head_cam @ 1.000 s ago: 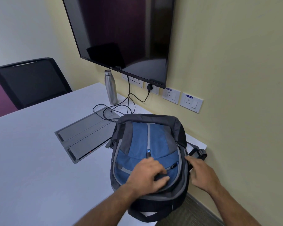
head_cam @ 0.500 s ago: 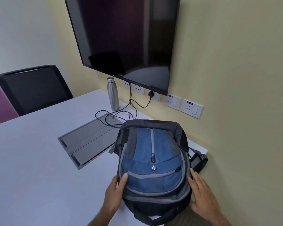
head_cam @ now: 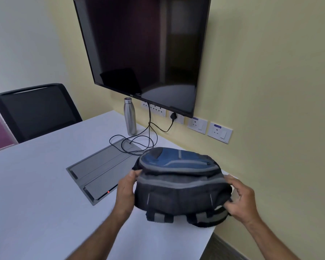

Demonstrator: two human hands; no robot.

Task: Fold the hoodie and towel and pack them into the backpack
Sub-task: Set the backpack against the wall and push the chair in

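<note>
Both sides of backpack point(head_cam: 178, 186) gripped, left hand point(head_cam: 125, 190) at 9 o'clock, right hand point(head_cam: 241, 198) at 3, near tabletop point(head_cam: 36, 184) edge; likely slipping off if tipped further.

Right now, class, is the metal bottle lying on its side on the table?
No, the metal bottle stands upright on the table, near the wall behind the backpack.

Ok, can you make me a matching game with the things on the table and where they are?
Things:
1. backpack
2. steel bottle
3. black cable
4. chair

Places:
A. standing upright below the screen
B. behind the far side of the table
C. held between both hands
D. looped on the grey panel

Pairs: 1-C, 2-A, 3-D, 4-B
</note>
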